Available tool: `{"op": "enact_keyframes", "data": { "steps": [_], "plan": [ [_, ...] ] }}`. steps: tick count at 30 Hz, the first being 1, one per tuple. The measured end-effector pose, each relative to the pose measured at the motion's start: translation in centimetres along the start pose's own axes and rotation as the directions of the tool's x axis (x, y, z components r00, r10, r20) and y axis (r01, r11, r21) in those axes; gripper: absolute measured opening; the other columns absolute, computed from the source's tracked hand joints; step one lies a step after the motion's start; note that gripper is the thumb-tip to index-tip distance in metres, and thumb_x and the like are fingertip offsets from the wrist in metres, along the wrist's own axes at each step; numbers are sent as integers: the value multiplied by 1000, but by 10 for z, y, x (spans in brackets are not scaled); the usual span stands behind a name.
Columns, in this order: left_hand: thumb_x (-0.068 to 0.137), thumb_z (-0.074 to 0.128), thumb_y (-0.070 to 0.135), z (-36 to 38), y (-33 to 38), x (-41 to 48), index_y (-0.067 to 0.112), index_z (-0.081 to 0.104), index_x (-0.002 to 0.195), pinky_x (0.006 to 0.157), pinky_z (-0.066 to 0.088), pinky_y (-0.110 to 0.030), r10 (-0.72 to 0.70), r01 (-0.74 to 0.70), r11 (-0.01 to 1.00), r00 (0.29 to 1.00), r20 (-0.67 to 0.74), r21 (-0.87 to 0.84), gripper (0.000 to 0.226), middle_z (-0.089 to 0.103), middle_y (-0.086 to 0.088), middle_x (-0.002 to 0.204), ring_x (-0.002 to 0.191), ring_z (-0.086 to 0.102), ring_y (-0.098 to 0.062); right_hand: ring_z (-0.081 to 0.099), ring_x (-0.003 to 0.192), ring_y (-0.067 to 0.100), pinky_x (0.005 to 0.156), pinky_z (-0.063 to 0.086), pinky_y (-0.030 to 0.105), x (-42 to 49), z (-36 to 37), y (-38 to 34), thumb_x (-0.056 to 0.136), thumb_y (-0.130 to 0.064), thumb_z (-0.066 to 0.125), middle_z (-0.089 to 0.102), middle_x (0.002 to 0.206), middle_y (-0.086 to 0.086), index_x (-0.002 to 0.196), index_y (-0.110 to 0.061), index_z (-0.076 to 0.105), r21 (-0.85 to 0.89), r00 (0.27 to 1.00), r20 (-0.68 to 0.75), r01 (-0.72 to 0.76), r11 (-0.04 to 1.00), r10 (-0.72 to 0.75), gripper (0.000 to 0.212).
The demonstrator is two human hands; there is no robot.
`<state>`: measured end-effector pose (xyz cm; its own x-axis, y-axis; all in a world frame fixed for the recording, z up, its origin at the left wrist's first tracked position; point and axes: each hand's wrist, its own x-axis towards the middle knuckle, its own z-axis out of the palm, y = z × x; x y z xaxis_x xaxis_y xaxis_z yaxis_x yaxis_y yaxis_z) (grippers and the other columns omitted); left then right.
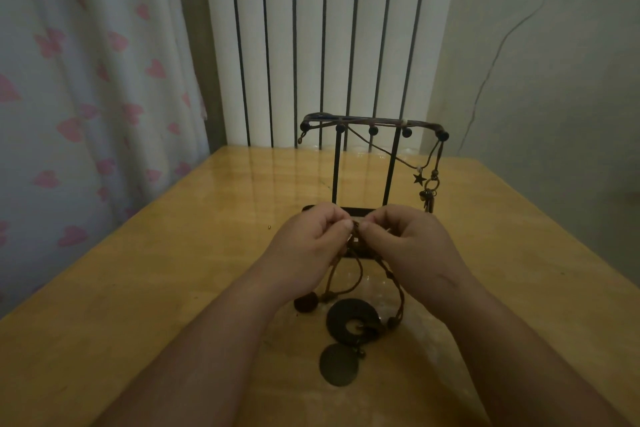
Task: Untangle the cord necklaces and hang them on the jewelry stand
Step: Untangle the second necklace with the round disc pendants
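A black metal jewelry stand (372, 125) rises at the middle of the wooden table, with ball-tipped pegs along its top bar. One cord necklace with a star charm (419, 179) hangs from its right end. In front of the stand's base, my left hand (308, 246) and my right hand (405, 243) meet, each pinching the brown cord of a tangled necklace (356, 229) between thumb and fingers. The cord's loops hang below my hands to the table, ending in a dark ring pendant (351, 321), a dark disc (339, 365) and a small round bead (306, 302).
The yellow wooden table (173, 270) stretches left and right of my arms. A tiny bead (269, 227) lies left of the stand. A white radiator (329, 38) stands behind the table, a curtain with pink hearts (86, 97) at the left.
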<state>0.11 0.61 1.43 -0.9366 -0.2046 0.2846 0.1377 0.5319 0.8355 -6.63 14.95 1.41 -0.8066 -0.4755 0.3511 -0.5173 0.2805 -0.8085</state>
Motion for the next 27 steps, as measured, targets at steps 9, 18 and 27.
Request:
{"op": "enact_keyframes", "data": {
  "steps": [9,18,27],
  "plan": [
    [92,61,13,-8,1,1,22,66,90,59,48,-17,-8,-20,994,964,-265,-103,10,67,2,74,64,64,-5,66,74,-4,65,49,16,0,1,-1,95,-28,57,70,78,-9,87,-23,68,150,996,-23,-78,986,82,15],
    [90,68,25,-3,1,-1,22,69,91,61,52,-19,-22,18,999,992,-125,-35,3,72,4,73,67,69,-4,65,78,-2,67,52,19,-1,4,-1,95,-30,57,70,86,-6,89,-27,66,82,998,-43,-50,995,54,11],
    [93,64,19,-1,-1,0,20,70,94,63,56,-21,-25,18,999,991,-135,-49,6,73,2,75,69,70,-6,67,78,0,72,56,24,-1,5,-2,94,-29,57,70,85,-5,89,-27,66,73,999,-15,-40,997,42,11]
  ]
}}
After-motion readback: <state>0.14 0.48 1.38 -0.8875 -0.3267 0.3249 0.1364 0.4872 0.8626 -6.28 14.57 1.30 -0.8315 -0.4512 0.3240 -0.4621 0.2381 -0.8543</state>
